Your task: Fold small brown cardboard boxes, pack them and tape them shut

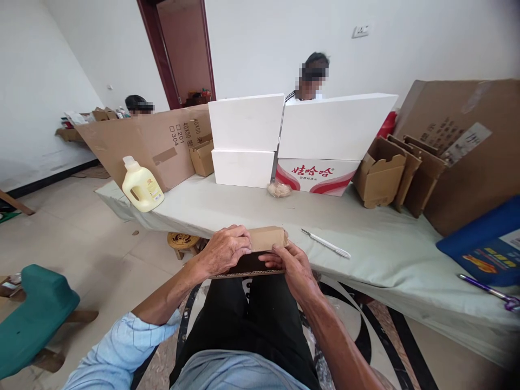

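Between my two hands is a small brown cardboard box (266, 239), held at the near edge of the table above my lap. Its dark inside and a corrugated edge face me. My left hand (227, 250) is closed over its left end, fingers curled on the top panel. At the right end, my right hand (293, 264) grips the corner with the thumb on top and other fingers by the opening. A white-handled craft knife (326, 243) lies on the cloth just right of the box.
White boxes (247, 127) stand in stacks at the back, with a bag (279, 189) before them. A yellow bottle (142, 187) is at left; folded cardboard pieces (379, 170), a blue container (485, 244) and a purple pen (487, 290) are at right. Two people sit behind the boxes.
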`<state>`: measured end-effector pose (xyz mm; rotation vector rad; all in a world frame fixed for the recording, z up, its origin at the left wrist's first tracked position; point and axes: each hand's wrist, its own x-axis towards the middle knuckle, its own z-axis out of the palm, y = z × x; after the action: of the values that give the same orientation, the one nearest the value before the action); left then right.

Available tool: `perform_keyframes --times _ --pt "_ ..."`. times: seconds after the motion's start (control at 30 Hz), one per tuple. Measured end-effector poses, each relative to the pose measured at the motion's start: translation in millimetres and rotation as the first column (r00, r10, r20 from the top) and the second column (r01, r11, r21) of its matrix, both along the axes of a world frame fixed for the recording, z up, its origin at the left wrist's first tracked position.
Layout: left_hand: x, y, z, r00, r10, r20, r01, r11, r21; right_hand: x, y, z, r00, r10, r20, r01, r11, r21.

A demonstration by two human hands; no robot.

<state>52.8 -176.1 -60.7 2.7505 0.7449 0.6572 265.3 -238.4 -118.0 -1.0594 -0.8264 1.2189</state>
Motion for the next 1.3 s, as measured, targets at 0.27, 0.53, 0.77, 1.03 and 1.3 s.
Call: perform_keyframes --times 0.27,0.53,0.77,1.03,1.3 --pt "6.7 5.3 -6.2 0.991 0.099 -0.091 -0.092 0.993 0.073 -0.6 -2.1 2.3 1.0 -0.005 0.01 0.005 1.0 0.01" --pt "2.6 31.5 -7.0 0.939 0.236 0.251 -0.111 0.896 -0.43 -1.3 -3.8 -6.5 0.998 0.007 0.068 -0.009 1.0 0.027" --pt "-0.7 63.4 -10.5 0.86 0.389 0.331 -0.023 0.676 -0.737 -0.2 -6.0 -7.3 0.996 0.003 0.084 -0.005 1.0 0.028" --pt "-3.2 142.0 8.2 0.866 0.425 0.262 -0.124 0.691 -0.712 5.9 -9.0 -13.9 0.993 0.083 0.078 -0.089 0.993 0.077" --pt "114.8 264.3 23.2 0.908 0.416 0.045 -0.396 0.891 -0.223 0.2 -25.7 -45.8 0.988 0.153 -0.005 -0.153 0.988 0.0"
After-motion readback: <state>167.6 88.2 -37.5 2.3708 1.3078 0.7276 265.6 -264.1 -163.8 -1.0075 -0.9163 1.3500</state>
